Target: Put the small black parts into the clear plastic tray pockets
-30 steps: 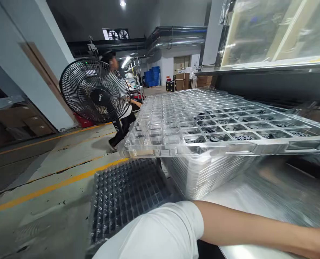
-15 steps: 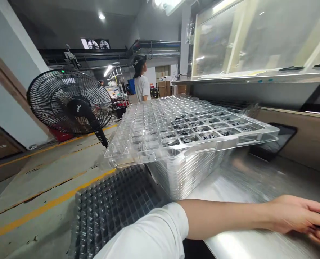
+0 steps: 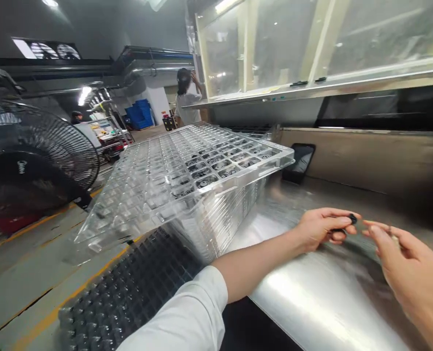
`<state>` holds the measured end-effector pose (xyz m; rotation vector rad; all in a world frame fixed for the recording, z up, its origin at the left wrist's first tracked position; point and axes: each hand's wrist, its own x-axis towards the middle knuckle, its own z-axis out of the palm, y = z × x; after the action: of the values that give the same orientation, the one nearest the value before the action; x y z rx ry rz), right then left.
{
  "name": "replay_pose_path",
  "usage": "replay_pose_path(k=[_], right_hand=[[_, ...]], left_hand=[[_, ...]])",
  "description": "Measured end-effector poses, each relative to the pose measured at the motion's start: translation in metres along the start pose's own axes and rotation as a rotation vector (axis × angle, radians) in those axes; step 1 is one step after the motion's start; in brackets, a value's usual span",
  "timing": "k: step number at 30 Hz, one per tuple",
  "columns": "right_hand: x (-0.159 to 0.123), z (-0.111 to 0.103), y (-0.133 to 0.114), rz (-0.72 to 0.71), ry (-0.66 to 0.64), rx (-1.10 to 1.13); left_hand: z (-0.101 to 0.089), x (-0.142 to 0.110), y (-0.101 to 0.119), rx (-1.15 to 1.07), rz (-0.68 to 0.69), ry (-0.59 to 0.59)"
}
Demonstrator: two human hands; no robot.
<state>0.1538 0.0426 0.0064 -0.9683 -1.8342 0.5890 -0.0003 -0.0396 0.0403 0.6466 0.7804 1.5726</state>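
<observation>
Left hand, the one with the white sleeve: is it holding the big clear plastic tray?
No, the left hand pinches a small black piece in its fingertips, apart from the stack of clear plastic trays.

We see the left hand (image 3: 324, 228) pinching a small black part (image 3: 352, 219) between thumb and fingers, above a steel table (image 3: 322, 302). The right hand (image 3: 409, 263) is open just beside it. A stack of clear plastic trays (image 3: 216, 214) sits at the table's edge, with a phone (image 3: 300, 162) just behind it. Dark trays (image 3: 136, 287) lie lower left, beside a fan (image 3: 33, 161). A co-worker (image 3: 185, 92) stands beyond.
</observation>
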Motion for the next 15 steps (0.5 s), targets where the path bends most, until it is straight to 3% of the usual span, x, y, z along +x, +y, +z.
replay_pose_path(k=[3,8,15], right_hand=[[-0.002,-0.002,-0.018,-0.049,-0.046,0.078],[-0.009,-0.003,-0.028,-0.211,-0.001,0.077],[-0.019,-0.008,-0.032,-0.220,-0.013,-0.005]], left_hand=[[0.004,-0.005,-0.002,0.023,0.036,-0.020],[0.008,-0.009,-0.004,0.033,0.110,-0.039],[0.011,-0.012,-0.001,0.037,0.113,-0.058]])
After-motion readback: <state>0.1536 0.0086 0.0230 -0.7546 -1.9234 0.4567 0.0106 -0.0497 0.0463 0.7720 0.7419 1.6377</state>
